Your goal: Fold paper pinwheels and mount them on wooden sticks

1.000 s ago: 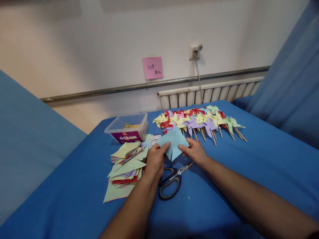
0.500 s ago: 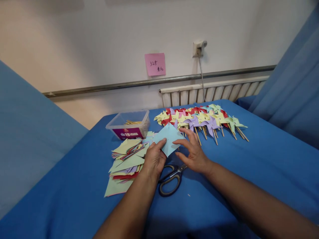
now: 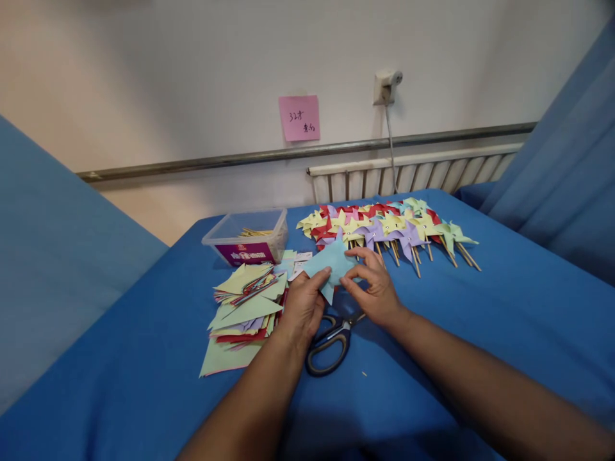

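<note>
A light blue sheet of paper (image 3: pixel 327 261), cut in from its corners, is held up above the blue-covered table (image 3: pixel 413 397). My left hand (image 3: pixel 307 304) is closed on its lower left part, the thumb lying on top. My right hand (image 3: pixel 372 282) pinches the paper's right edge between thumb and fingers. Below the hands, black-handled scissors (image 3: pixel 331 346) lie on the cloth, their blades partly hidden by my right hand. Left of my left hand rises a stack of coloured paper pieces (image 3: pixel 245 320) in green, yellow, red and purple.
Behind the paper stack stands a clear plastic box (image 3: pixel 247 237) with thin wooden sticks inside. Many finished paper pinwheels (image 3: pixel 384 227) on sticks lie along the table's back. A pink note (image 3: pixel 298 118) and a socket (image 3: pixel 385 88) are on the wall; blue curtains (image 3: pixel 567 160) hang at the sides.
My right hand has moved from spread fingers beside the paper to a pinch on its right edge. The blue paper has turned and its flaps have shifted. The left hand keeps its hold.
</note>
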`<move>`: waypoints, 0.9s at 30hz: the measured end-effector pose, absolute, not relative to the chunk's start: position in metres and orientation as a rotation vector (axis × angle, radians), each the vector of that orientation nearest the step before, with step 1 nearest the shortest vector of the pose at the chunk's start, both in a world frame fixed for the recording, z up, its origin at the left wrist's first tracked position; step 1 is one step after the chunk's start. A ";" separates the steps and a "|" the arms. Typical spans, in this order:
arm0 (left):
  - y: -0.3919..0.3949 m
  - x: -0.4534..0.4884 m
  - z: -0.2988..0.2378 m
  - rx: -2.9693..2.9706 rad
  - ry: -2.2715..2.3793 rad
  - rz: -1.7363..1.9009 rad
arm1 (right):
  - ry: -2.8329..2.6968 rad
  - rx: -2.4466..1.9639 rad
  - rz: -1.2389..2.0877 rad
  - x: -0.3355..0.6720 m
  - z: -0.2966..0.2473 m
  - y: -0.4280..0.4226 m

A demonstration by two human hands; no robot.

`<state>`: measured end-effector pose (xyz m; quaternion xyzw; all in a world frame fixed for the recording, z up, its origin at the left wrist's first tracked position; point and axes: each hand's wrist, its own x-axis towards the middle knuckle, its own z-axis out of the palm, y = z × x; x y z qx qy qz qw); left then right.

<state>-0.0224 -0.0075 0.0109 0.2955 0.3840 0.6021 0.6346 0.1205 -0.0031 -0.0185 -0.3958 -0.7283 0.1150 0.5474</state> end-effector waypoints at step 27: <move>-0.008 -0.018 0.003 0.721 0.948 1.325 | -1.643 -1.018 0.380 0.124 -0.024 0.003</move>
